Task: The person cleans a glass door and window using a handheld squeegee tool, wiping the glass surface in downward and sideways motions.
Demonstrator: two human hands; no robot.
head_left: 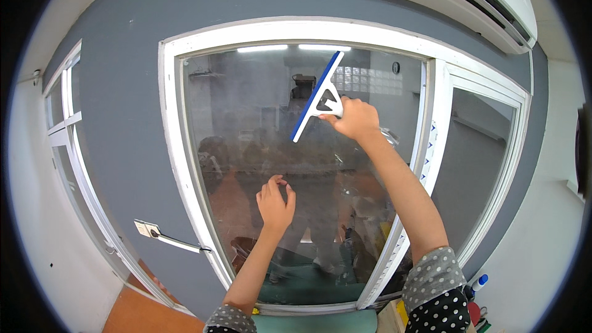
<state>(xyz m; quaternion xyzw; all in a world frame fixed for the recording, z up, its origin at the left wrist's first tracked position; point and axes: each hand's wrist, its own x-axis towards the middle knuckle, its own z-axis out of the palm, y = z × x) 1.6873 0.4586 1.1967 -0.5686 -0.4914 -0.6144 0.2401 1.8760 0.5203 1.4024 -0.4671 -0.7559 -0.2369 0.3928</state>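
A white window squeegee [316, 97] with a long blue blade slants across the upper middle of the glass pane [240, 105]. My right hand [359, 118] is closed around its white handle, with the arm stretched up from the lower right. The blade lies at or very near the glass; exact contact cannot be told. Lower and to the left, my left hand [275, 206] is raised in front of the pane with loosely curved fingers, holding nothing. Whether its fingertips touch the glass is unclear. Hazy streaks and reflections cover the pane.
A white window frame [169, 117] surrounds the pane, with a narrower window [478, 148] at right. An air conditioner [431, 0] hangs above. At left are a wall socket [147, 228] with a plug and cable. A blue-capped bottle [480, 282] stands low at right.
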